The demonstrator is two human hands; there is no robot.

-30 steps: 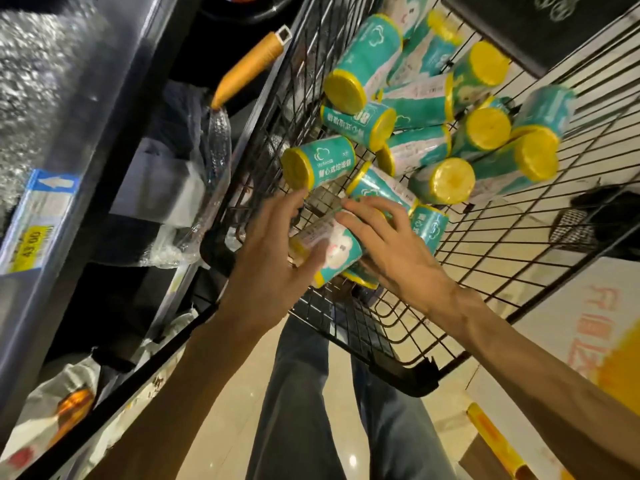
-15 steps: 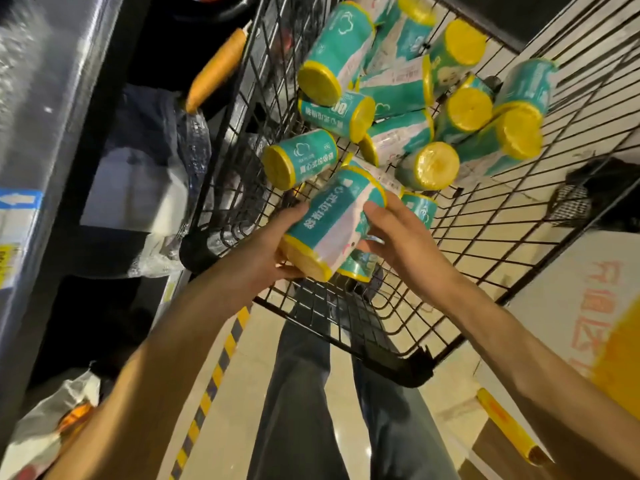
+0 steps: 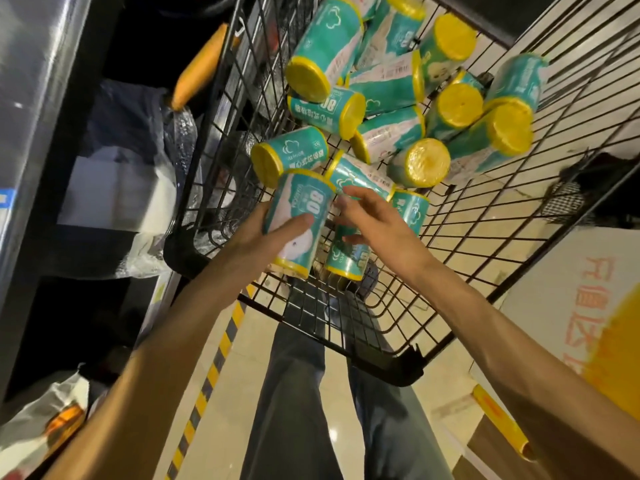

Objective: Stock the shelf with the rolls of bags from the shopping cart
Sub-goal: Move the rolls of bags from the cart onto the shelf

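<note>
Several teal rolls of bags with yellow ends (image 3: pixel 391 88) lie piled in the black wire shopping cart (image 3: pixel 384 367). My left hand (image 3: pixel 258 237) is shut on one roll (image 3: pixel 299 216), held nearly upright just above the cart's near left corner. My right hand (image 3: pixel 375 225) is beside it with fingers spread, off the held roll and hovering over another roll (image 3: pixel 346 263) that lies on the cart floor. The shelf (image 3: pixel 31 109) runs along the left edge of the view.
Plastic-wrapped goods (image 3: pixel 138 188) and an orange handle (image 3: pixel 199 77) sit on the shelf levels beside the cart. A white box with red print (image 3: pixel 568 306) stands to the right. My legs in jeans (image 3: pixel 311 410) are below, by yellow-black floor tape (image 3: pixel 207 375).
My right hand has let go of the roll that both hands held; the left hand has turned it upright and keeps it. The view has shifted slightly.
</note>
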